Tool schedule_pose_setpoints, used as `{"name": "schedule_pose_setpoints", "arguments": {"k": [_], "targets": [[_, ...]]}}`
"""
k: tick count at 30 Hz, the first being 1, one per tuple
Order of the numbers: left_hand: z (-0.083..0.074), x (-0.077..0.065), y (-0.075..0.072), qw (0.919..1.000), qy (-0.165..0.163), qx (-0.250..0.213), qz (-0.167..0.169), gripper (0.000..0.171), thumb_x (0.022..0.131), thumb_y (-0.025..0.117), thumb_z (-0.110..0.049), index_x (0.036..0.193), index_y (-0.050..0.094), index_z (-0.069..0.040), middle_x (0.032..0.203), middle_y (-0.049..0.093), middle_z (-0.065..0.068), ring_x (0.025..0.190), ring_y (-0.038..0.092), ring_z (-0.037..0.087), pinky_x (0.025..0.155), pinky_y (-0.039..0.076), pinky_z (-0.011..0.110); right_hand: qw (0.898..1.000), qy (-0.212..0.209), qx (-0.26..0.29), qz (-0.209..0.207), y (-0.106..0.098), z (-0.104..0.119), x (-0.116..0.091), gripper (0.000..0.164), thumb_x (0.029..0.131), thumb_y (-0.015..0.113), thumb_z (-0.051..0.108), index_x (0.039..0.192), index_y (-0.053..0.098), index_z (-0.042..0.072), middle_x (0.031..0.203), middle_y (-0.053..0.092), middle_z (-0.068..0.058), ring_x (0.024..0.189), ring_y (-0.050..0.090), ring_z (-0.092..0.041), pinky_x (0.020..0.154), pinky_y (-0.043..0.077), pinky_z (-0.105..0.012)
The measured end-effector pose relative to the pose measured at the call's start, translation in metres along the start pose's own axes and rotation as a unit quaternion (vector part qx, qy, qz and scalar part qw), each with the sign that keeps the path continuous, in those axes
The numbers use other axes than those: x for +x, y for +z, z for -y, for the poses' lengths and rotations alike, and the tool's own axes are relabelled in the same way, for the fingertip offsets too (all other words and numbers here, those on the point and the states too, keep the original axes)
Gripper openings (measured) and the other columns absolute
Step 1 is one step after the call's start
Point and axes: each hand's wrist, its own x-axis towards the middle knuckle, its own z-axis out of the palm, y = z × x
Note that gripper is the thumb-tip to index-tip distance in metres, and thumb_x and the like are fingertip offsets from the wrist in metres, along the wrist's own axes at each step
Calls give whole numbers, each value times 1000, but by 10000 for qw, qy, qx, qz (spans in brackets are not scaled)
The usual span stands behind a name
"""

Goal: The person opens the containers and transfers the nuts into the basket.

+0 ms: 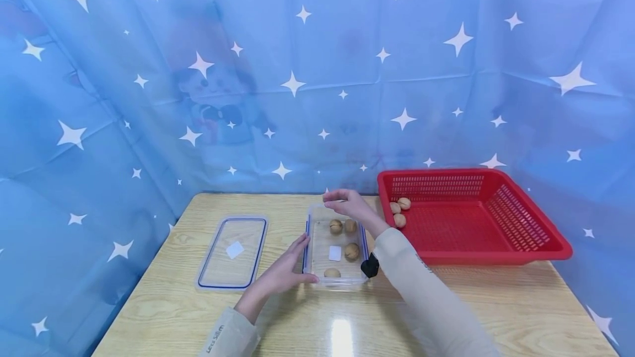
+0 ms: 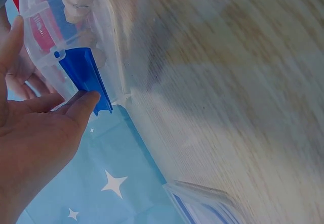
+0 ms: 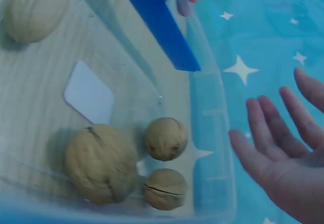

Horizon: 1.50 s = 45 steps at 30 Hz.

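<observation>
A clear plastic food container [image 1: 321, 266] with blue side latches stands on the table. Several walnuts [image 1: 351, 252] lie inside it, along with a white square label [image 3: 89, 93]. My left hand [image 1: 280, 274] rests against the container's left side, its thumb by the near corner. In the left wrist view, fingertips of that hand touch the lowered blue latch [image 2: 83, 72]. Over the container's far end hovers my right hand [image 1: 349, 206]. In the right wrist view its fingers [image 3: 263, 128] are spread and loosely bent, with nothing between them.
Left of the container lies its clear lid [image 1: 225, 269], with a blue seal and a white label. A red plastic basket [image 1: 476, 258] sits at the right, three walnuts [image 1: 399, 220] in its left end. Blue starry cloth [image 1: 297, 125] hangs behind the wooden table [image 1: 297, 326].
</observation>
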Motion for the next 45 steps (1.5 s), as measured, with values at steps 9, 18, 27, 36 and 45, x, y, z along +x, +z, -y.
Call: {"name": "schedule_pose_setpoints", "arguments": {"k": [9,18,27,36,45], "targets": [[0,2,1,10000,44,34,12,95,86,77,-30,158,21,-1,167,12,19,151,20,44,122,23,62,9994,256,-187,170,8,-13,5,38,100,60,25,132,61,6,137,61,-15,130,54,-33,113,44,-52],[0,3,2,9999,74,100,26,95,87,76,-32,158,21,-2,167,12,20,152,19,43,122,23,61,9926,818,-526,723,17,-19,9,39,97,63,17,133,61,5,138,60,-17,126,57,-33,107,50,-50],[1,3,1,9999,82,134,1,95,87,77,-32,158,21,-2,167,12,19,152,20,43,123,24,61,9853,814,-172,1493,26,-22,16,45,85,70,3,127,60,-7,131,61,-22,114,62,-26,91,60,-32],[2,2,0,9999,82,112,7,96,86,77,-32,157,21,-1,167,12,20,151,21,44,122,24,62,9834,1176,-536,1273,34,-24,24,35,85,73,0,119,66,-5,117,69,-15,101,65,-19,86,60,-28],[2,0,0,10000,34,64,0,96,86,77,-32,158,21,-1,168,12,18,151,20,44,123,22,62,9839,1240,-386,1229,38,-27,25,31,87,70,-4,118,65,-8,108,71,-15,87,70,-16,84,63,-30]]}}
